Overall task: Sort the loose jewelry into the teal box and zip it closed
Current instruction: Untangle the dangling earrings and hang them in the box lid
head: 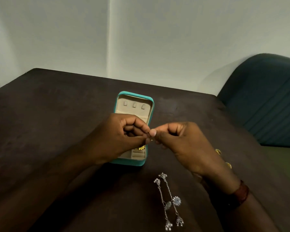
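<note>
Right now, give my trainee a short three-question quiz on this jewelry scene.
1. True or false: the teal box is zipped shut.
2. Which jewelry lies nearest the camera? A) silver chain earrings B) pearl necklace C) wristwatch
3. Where do the left hand and right hand meet?

Key:
1. False, it lies open.
2. A
3. Fingertips together over the box, pinching a small gold piece; what it is cannot be told.

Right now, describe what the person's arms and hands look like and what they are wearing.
Both forearms are bare, with no sleeves in view. The right hand has a reddish-brown band around its wrist, like a bracelet or strap. The left hand shows no band at its wrist. No rings or gloves are visible on either hand, and the fingernails look short and unpainted.
</note>
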